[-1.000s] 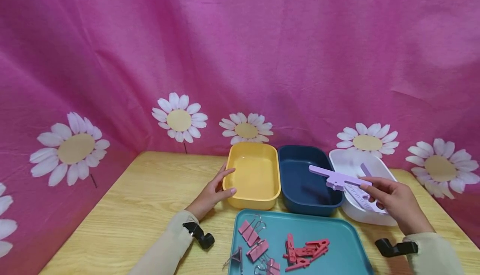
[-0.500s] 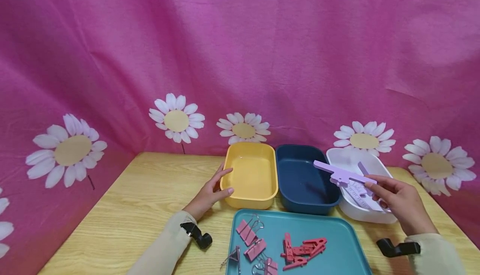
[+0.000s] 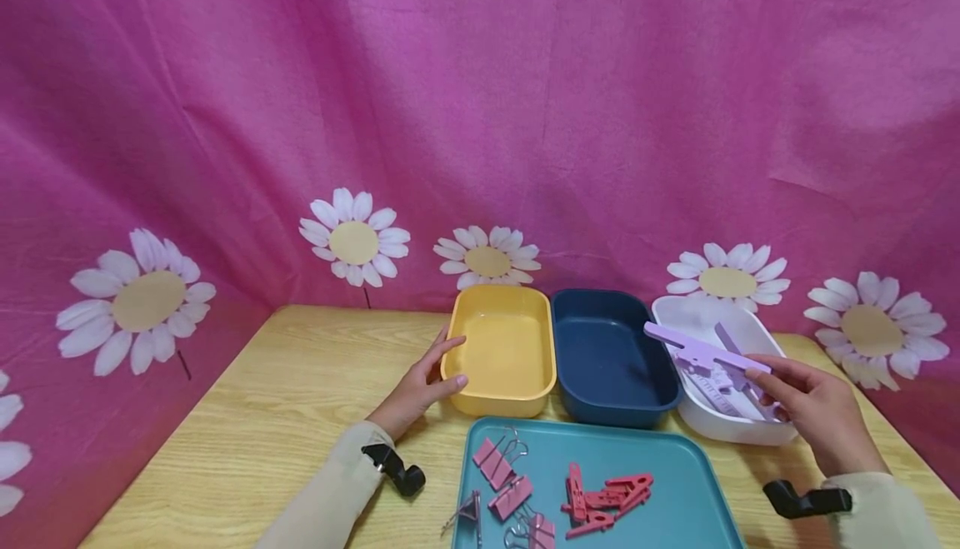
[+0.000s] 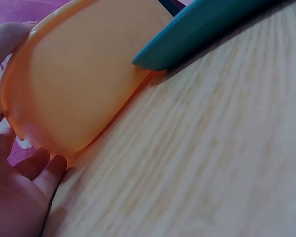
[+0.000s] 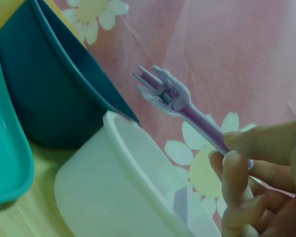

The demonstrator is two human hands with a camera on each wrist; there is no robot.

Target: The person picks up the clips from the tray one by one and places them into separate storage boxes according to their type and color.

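My right hand (image 3: 821,411) pinches one end of a long lavender plastic clip (image 3: 697,349) between thumb and fingers. The clip hovers over the white box (image 3: 720,428), its far end pointing left. In the right wrist view, a small metal spring shows in its shaped, wider part. Several similar lavender pieces (image 3: 708,395) lie inside the white box; some carry ruler-like marks. With spread fingers, my left hand (image 3: 420,382) rests against the left side of the yellow box (image 3: 501,406). Its thumb and index finger touch the rim.
A dark blue box (image 3: 618,416) stands between the yellow and white ones. In front lies a teal tray (image 3: 675,491), bearing pink binder clips (image 3: 512,497) and red clothespins (image 3: 607,499). Behind the wooden table (image 3: 322,366) hangs a pink flowered cloth (image 3: 480,116).
My right hand has moved rightward with the lavender clip, bringing it from above the blue box to mostly over the white box. My left hand stays at the yellow box.
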